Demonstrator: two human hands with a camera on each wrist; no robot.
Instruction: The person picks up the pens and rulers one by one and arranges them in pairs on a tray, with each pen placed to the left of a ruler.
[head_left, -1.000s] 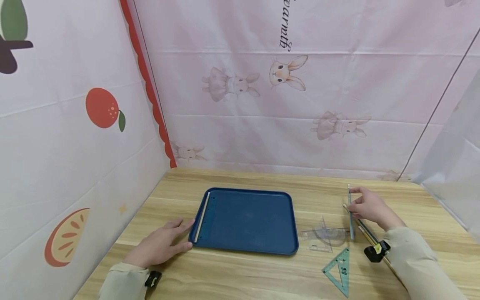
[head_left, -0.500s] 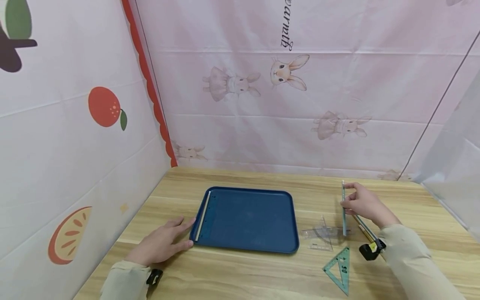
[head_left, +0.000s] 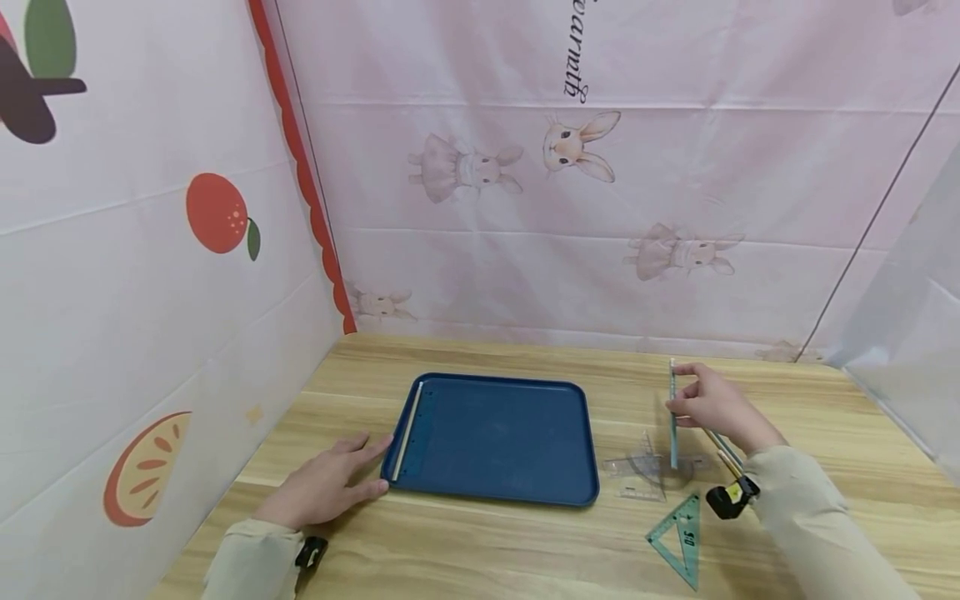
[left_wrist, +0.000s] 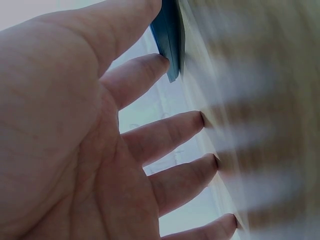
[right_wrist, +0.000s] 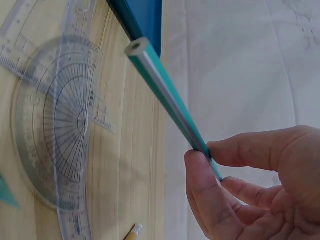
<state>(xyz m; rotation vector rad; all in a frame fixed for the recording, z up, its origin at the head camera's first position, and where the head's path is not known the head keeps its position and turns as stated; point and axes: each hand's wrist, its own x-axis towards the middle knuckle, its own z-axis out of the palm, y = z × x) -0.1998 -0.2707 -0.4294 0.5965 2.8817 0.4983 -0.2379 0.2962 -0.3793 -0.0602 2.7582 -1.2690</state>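
My right hand [head_left: 720, 408] pinches a teal pencil [head_left: 673, 437] with silver stripes between thumb and fingers. The pencil is raised above the table, its flat end toward the camera in the right wrist view. Left of the blue tray [head_left: 510, 442], my left hand [head_left: 322, 483] lies with fingers spread, thumb and index fingertip at the tray's edge. In the left wrist view, its other fingertips [left_wrist: 192, 120] rest on the tabletop. A long pale strip [head_left: 407, 433] lies along the left side inside the tray.
A clear protractor [right_wrist: 37, 145] lies overlapped with clear rulers [right_wrist: 72, 200] right of the tray. Nearer the front is a green set square [head_left: 692, 533]. More pencils [head_left: 729, 460] lie partly hidden under my right wrist. A pink curtain [head_left: 480, 275] hangs behind the table.
My right hand has carried the teal pencil leftward, away from the other pencils and nearer the tray. The left hand stays at the tray's edge.
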